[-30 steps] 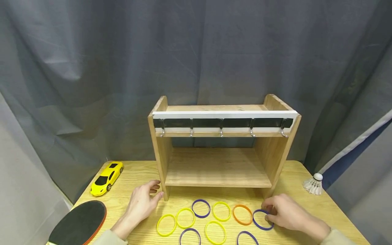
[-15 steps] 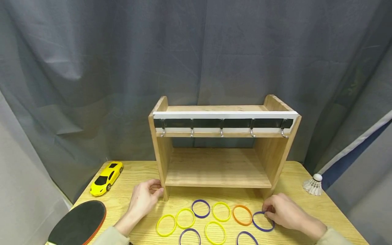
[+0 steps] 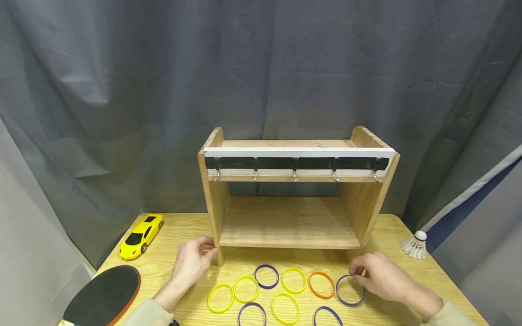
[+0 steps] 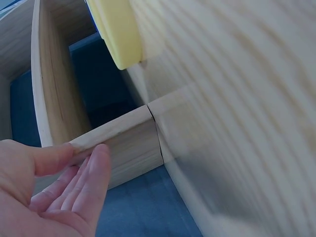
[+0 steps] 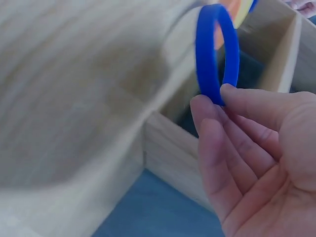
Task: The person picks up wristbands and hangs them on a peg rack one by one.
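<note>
A small wooden shelf (image 3: 290, 222) stands on the table, with a strip of several metal hooks (image 3: 295, 175) along its top front. My left hand (image 3: 188, 263) is at the foot of its left side panel (image 3: 210, 213). In the left wrist view, thumb and fingers pinch the panel's edge (image 4: 133, 153). My right hand (image 3: 383, 275) pinches a blue wristband (image 5: 205, 54) between thumb and fingers, by the shelf's right foot. The band is tilted up at the pinched far side, its near side low over the table.
Several wristbands lie before the shelf, among them an orange one (image 3: 311, 286), yellow ones (image 3: 209, 299) and dark blue ones (image 3: 256, 277). A yellow toy car (image 3: 140, 237) and a black table-tennis bat (image 3: 103, 296) lie left, a shuttlecock (image 3: 415, 246) right. Grey curtains (image 3: 261, 81) hang behind.
My right hand has raised the far side of the blue wristband off the table. The left hand has shifted slightly toward the shelf and closed on its side panel.
</note>
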Demonstrator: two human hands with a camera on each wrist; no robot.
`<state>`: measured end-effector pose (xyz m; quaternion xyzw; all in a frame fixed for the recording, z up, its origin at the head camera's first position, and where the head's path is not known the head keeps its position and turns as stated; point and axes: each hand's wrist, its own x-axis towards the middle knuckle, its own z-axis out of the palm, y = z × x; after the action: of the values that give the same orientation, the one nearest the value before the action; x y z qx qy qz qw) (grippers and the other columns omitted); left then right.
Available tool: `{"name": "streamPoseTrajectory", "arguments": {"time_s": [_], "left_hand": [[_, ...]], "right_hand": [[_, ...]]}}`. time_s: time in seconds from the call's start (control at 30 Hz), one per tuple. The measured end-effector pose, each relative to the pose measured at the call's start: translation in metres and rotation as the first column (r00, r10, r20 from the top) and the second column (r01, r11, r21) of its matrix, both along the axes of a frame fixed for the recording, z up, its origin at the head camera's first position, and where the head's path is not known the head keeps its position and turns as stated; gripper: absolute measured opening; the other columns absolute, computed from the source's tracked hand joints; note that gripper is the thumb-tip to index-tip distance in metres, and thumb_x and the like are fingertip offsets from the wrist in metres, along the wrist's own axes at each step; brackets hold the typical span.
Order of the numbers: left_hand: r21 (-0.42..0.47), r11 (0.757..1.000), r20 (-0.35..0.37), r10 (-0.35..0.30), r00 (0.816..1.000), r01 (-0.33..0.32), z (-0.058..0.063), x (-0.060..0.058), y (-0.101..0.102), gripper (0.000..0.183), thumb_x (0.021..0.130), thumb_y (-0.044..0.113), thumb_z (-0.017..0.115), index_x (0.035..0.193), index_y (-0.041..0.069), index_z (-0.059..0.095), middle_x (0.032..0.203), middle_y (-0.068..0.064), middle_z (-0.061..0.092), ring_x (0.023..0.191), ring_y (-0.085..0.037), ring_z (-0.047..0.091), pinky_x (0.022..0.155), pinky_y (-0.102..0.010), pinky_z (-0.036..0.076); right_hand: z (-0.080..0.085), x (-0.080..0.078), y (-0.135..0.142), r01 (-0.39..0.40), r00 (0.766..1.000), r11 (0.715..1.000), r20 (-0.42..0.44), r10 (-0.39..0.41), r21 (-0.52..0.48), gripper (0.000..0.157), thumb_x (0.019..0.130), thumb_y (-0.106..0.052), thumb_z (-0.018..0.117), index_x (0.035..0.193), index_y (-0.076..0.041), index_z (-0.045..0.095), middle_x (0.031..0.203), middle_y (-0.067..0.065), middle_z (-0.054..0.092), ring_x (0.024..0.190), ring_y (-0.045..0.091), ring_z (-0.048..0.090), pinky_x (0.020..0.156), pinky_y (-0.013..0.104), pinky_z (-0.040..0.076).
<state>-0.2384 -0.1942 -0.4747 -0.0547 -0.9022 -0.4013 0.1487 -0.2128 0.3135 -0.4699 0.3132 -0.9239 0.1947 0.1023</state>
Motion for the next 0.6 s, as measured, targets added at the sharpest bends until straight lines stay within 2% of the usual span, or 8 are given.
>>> {"name": "streamPoseTrajectory", "arguments": {"time_s": [0.13, 0.33, 0.6], "left_hand": [[0.015, 1.000, 0.006, -0.003, 1.000, 0.003, 0.000, 0.000, 0.001, 0.016, 0.096, 0.006, 0.084, 0.111, 0.009, 0.084, 0.102, -0.008, 0.089, 0.082, -0.018, 0.084, 0.071, -0.029, 0.066], [0.018, 1.000, 0.006, -0.007, 1.000, 0.007, 0.001, -0.002, 0.001, 0.015, 0.096, 0.005, 0.084, 0.111, 0.009, 0.084, 0.102, -0.008, 0.088, 0.083, -0.018, 0.084, 0.071, -0.028, 0.066], [0.029, 1.000, 0.018, -0.003, 1.000, 0.002, 0.001, -0.001, 0.000, 0.016, 0.095, 0.004, 0.084, 0.111, 0.008, 0.084, 0.103, -0.010, 0.088, 0.082, -0.018, 0.084, 0.071, -0.027, 0.066]], "right_hand": [[0.011, 0.001, -0.006, -0.008, 1.000, 1.000, -0.017, 0.007, -0.016, 0.024, 0.083, -0.001, 0.092, 0.085, -0.022, 0.078, 0.077, -0.017, 0.075, 0.071, -0.013, 0.059, 0.057, 0.015, 0.049], [0.031, 0.003, -0.019, -0.023, 0.999, 0.998, 0.048, 0.025, -0.051, 0.020, 0.087, -0.005, 0.092, 0.088, -0.021, 0.080, 0.081, -0.016, 0.078, 0.071, -0.012, 0.063, 0.060, 0.017, 0.054], [0.058, 0.004, -0.041, -0.058, 0.996, 0.994, 0.061, 0.064, -0.095, 0.014, 0.089, -0.008, 0.093, 0.097, -0.017, 0.085, 0.088, -0.011, 0.084, 0.076, -0.009, 0.069, 0.064, 0.021, 0.059]]}}
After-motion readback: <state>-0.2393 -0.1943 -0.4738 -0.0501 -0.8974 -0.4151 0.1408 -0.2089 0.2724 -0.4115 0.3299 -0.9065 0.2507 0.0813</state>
